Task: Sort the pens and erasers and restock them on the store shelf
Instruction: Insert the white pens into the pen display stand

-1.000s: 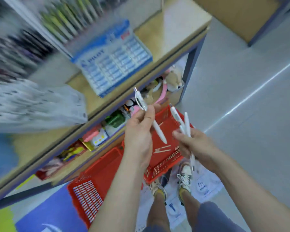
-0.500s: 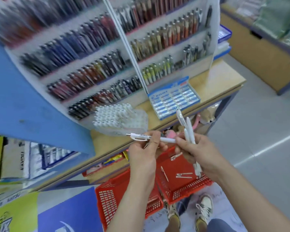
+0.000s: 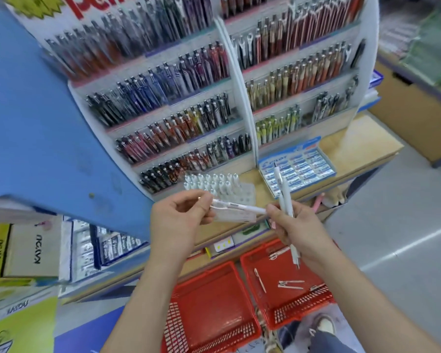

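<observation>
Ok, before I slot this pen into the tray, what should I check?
1. Left hand pinches one pen: ok.
2. Right hand grips spare pens: ok.
3. Pen colour matches the tray stock, white: ok.
4. Free slot in tray: cannot tell, blurred.
5. Pen tip retracted: cannot tell.
6. Basket emptied: not ok, loose pens lie inside.

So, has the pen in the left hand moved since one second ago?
Yes. The pen in the left hand rose from the red basket to the white pen tray on the shelf, now lying level.
</observation>
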The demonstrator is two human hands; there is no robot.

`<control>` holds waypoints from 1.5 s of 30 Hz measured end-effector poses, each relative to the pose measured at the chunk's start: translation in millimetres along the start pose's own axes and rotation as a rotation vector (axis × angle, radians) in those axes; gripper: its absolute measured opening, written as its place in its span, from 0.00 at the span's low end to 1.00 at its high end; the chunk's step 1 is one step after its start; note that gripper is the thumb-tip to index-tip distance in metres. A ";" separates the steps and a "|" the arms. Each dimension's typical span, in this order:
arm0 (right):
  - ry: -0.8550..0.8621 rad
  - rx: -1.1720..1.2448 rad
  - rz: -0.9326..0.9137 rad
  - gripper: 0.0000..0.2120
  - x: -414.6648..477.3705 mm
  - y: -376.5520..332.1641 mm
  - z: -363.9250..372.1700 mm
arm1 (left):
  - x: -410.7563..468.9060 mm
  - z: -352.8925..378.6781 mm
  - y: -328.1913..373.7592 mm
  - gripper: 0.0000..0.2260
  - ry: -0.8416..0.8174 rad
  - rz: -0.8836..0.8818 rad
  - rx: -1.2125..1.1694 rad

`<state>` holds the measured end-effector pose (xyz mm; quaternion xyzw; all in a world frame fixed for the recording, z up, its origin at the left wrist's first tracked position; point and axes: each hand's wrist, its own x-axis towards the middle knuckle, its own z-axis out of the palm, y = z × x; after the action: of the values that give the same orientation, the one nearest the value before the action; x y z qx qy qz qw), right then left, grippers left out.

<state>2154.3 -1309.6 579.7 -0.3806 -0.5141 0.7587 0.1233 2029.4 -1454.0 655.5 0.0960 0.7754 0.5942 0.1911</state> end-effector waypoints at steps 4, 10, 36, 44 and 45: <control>0.111 0.036 0.131 0.10 10.7 -3.8 0.4 | 27.2 -1.6 6.7 0.07 0.055 0.192 0.207; 0.083 0.183 0.253 0.01 23.0 -7.8 -8.2 | 57.5 25.6 -10.9 0.03 -0.060 0.500 0.625; -0.104 0.637 0.247 0.04 24.9 -24.5 -13.5 | 68.5 67.0 -39.8 0.10 -0.140 0.411 1.002; 0.028 0.759 0.160 0.01 28.4 -32.3 9.7 | -23.4 73.2 -24.2 0.05 -0.455 -0.327 0.042; 0.030 0.761 0.159 0.01 27.6 -32.2 13.0 | -27.8 72.2 -24.5 0.05 -0.408 -0.349 -0.027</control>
<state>2119.8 -1288.4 597.7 -0.3575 -0.1628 0.8968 0.2038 2086.3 -1407.4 621.2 0.0760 0.7175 0.5310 0.4445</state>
